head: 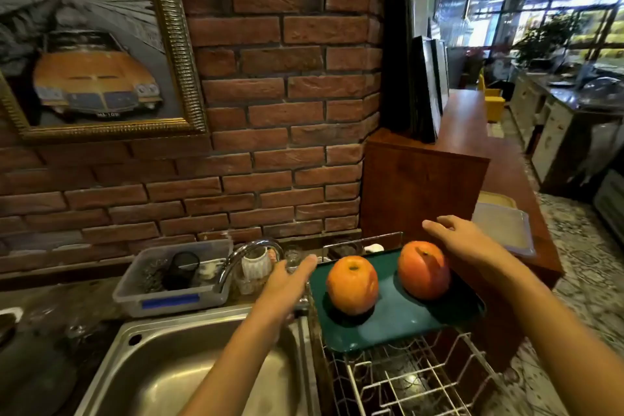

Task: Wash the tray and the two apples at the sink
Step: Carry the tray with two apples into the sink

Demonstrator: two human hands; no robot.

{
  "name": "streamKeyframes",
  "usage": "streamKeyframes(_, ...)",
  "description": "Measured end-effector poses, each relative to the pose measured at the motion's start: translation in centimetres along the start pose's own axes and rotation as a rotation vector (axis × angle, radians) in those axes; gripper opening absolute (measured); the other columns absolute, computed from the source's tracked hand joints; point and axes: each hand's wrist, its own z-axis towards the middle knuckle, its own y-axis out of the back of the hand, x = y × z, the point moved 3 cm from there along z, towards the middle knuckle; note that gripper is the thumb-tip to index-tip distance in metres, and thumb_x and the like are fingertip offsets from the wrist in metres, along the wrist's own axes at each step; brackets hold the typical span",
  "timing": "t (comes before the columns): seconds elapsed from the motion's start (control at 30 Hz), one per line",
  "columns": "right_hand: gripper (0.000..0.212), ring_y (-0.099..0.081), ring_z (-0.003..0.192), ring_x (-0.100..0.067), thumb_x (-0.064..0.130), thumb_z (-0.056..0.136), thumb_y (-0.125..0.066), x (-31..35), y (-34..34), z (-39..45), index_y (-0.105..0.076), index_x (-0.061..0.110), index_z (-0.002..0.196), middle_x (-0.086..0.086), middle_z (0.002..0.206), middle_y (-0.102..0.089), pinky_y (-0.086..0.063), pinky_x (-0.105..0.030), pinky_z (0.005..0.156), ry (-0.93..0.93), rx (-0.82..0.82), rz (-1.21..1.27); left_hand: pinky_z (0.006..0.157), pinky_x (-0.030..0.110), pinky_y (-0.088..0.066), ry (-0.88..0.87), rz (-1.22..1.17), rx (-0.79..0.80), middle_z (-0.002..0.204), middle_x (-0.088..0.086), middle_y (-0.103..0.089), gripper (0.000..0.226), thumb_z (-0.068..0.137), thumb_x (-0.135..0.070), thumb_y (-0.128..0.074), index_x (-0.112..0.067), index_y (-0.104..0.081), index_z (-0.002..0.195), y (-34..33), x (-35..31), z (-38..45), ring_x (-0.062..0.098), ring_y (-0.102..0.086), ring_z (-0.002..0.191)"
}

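Observation:
A dark green tray (398,324) rests on top of a white wire dish rack (415,382), right of the steel sink (158,368). Two orange-red apples stand on it: one (352,284) toward the left, the other (423,269) toward the right. My left hand (287,284) hovers flat at the tray's left edge, fingers apart, holding nothing. My right hand (456,240) is spread above and behind the right apple, also empty. The curved chrome tap (246,255) stands just left of my left hand.
A clear plastic bin (175,297) with dark items sits behind the sink against the brick wall. Cups and glasses (256,263) cluster by the tap. A wooden cabinet (422,186) rises behind the rack, with a lidded container (506,230) at right.

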Motion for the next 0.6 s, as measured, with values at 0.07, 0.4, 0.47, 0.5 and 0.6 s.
streamKeyframes(0.07,0.084,-0.045,0.137,-0.032,0.063,0.089,-0.057,-1.7,0.1,0.1,-0.04,0.01,0.151,-0.014,0.156,-0.041,-0.039,-0.044,0.108,-0.114,0.08,0.051,0.099,0.048,-0.046,0.11,-0.026,0.031,0.154,0.012,-0.041,0.102,0.075,-0.078,-0.059,-0.022,-0.028,0.155,-1.4,0.7,0.3,0.033,-0.054,0.125)
streamKeyframes(0.4,0.104,-0.063,0.103,-0.036,0.074,0.069,-0.068,-5.4,-1.1,-0.2,-0.042,0.006,0.142,-0.018,0.126,-0.055,-0.056,-0.047,0.082,-0.302,0.315,0.188,0.068,0.037,-0.05,0.209,-0.21,0.022,0.111,0.005,-0.058,0.073,0.069,-0.067,-0.076,-0.018,-0.055,0.119,-5.2,1.4,0.1,0.027,-0.057,0.098)
streamKeyframes(0.47,0.097,-0.063,0.103,-0.038,0.07,0.074,-0.07,-5.5,-1.3,-0.1,-0.043,0.003,0.139,-0.021,0.125,-0.056,-0.056,-0.051,0.089,-0.312,0.299,0.216,0.061,0.034,-0.046,0.203,-0.238,-0.005,0.1,0.002,-0.057,0.054,0.07,-0.062,-0.078,-0.021,-0.055,0.098,-5.5,1.5,0.2,0.024,-0.056,0.088)
streamKeyframes(0.5,0.093,-0.063,0.103,-0.039,0.067,0.075,-0.07,-5.6,-1.4,-0.1,-0.046,0.002,0.136,-0.021,0.124,-0.057,-0.055,-0.054,0.092,-0.308,0.276,0.22,0.059,0.033,-0.045,0.197,-0.253,-0.016,0.098,0.002,-0.057,0.05,0.071,-0.06,-0.078,-0.022,-0.055,0.093,-5.6,1.5,0.2,0.023,-0.056,0.087)
streamKeyframes(0.6,0.081,-0.064,0.101,-0.04,0.062,0.075,-0.074,-5.3,-1.6,-0.3,-0.054,0.0,0.123,-0.022,0.118,-0.06,-0.056,-0.052,0.09,-0.301,0.193,0.228,0.06,0.032,-0.046,0.18,-0.286,-0.048,0.097,0.002,-0.06,0.047,0.071,-0.055,-0.08,-0.019,-0.059,0.093,-5.5,1.2,0.0,0.023,-0.058,0.086)
